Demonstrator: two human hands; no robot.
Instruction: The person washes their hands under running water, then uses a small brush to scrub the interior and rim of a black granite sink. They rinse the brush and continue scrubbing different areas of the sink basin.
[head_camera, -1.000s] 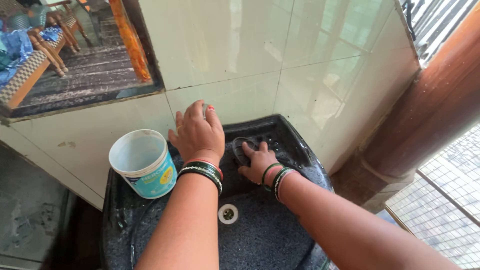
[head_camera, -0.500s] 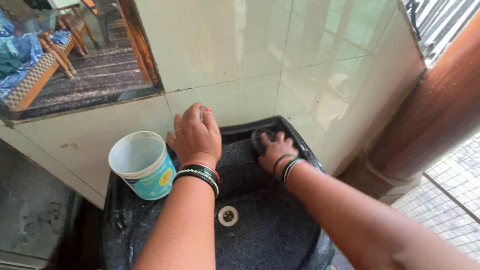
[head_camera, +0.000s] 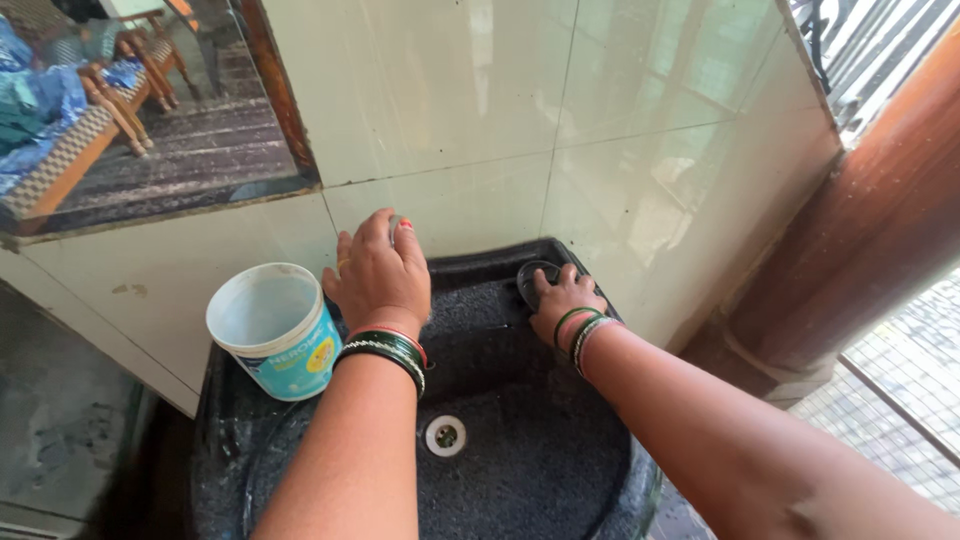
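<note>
A dark oval scrubber lies flat on the back right ledge of the black speckled sink, close to the corner where the tiled walls meet. The right hand presses down on it, fingers curled over its top and holding it against the sink's surface; only the far edge of the scrubber shows past the fingertips. Green and white bangles ring that wrist.

The left hand rests at the back middle of the sink, palm down, fingers bent and close together over something small and pale; what it is I cannot tell, since the hand hides nearly all of it. A red-painted thumbnail shows at the top. A band of dark green bangles sits on that wrist too.

Just beside the left hand, on the sink's left rim, stands a round tub, upright and open, white inside with a blue and yellow label. In the basin below the two forearms is the round metal drain. Behind everything rise glossy pale tiles, and to the right stands a thick reddish-brown pillar.
</note>
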